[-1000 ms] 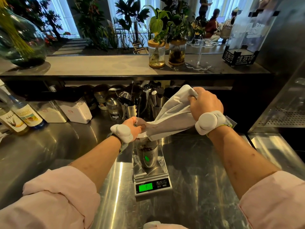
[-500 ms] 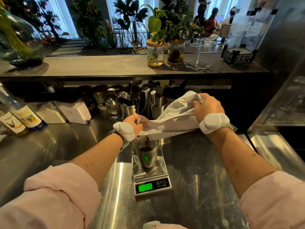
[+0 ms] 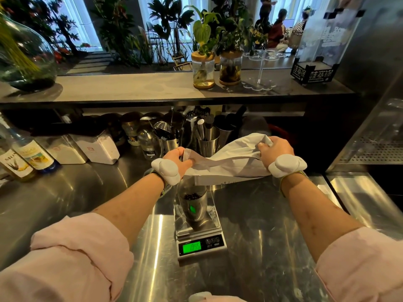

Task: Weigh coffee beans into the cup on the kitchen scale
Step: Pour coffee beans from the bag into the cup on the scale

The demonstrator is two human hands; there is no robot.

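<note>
A steel cup [image 3: 194, 211] stands on the kitchen scale [image 3: 199, 240], whose green display is lit. Dark coffee beans [image 3: 193, 196] lie inside the cup. Above and behind the cup, a white bag [image 3: 229, 164] is held nearly level between both hands. My left hand [image 3: 180, 159] pinches the bag's mouth end, just above the cup's far rim. My right hand [image 3: 274, 149] grips the bag's crumpled bottom end, to the right. White bands sit on both wrists.
The scale rests on a steel counter [image 3: 261, 247]. Behind it stand steel tool cups [image 3: 208, 144], a small bottle [image 3: 148, 144], white canisters [image 3: 102, 149] and syrup bottles [image 3: 32, 155] at left. A shelf [image 3: 130, 88] overhangs the back. A perforated drip tray [image 3: 370, 149] is at right.
My right hand has dropped, so the bag has gone from tilted steeply down toward the cup to almost level. The cup and scale have stayed put.
</note>
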